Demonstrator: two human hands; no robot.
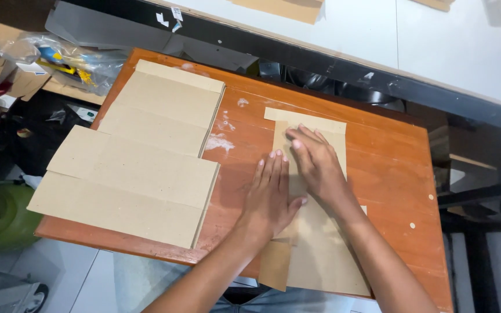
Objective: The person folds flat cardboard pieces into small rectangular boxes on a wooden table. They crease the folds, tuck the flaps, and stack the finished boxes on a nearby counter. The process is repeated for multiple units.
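Two hands: left hand [272, 194] and right hand [315, 162], open, flat on the cardboard piece [320, 255].
Left of them: cardboard stack [140, 156].

You are in a small packing or box-making workshop. Evidence: your orange wooden counter [389, 162] is scuffed and flecked with white residue, and a stack of flat, die-cut cardboard blanks [140, 162] lies on its left half. More cardboard pieces [279, 8] lie on the white surface beyond. At the far left, loose cartons [1, 64] and a crumpled plastic bag [71, 61] of supplies are piled. Pale tile floor [71, 272] below.
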